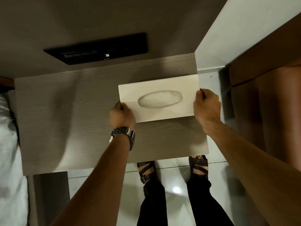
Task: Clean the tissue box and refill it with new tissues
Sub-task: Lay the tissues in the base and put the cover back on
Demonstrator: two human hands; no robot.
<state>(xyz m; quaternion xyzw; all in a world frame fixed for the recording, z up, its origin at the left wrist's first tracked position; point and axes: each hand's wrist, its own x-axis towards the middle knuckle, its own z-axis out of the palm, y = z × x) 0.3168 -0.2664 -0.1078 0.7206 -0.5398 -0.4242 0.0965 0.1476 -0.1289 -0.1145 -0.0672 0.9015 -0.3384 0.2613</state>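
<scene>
A white tissue box (130, 95) with an oval opening in its top is held over the right side of a grey wood-grain bedside table (73, 115). My left hand (122, 115), with a metal watch on the wrist, grips the box's left end. My right hand (206, 106) grips its right end. Through the oval only a pale, dim interior shows; I cannot tell whether tissues are inside.
A black switch panel (97, 48) is set in the wall behind the table. White bedding (8, 144) lies at the left. A brown wooden panel (268, 95) stands at the right. My sandalled feet (146, 172) are on the glossy tiled floor below the table's front edge.
</scene>
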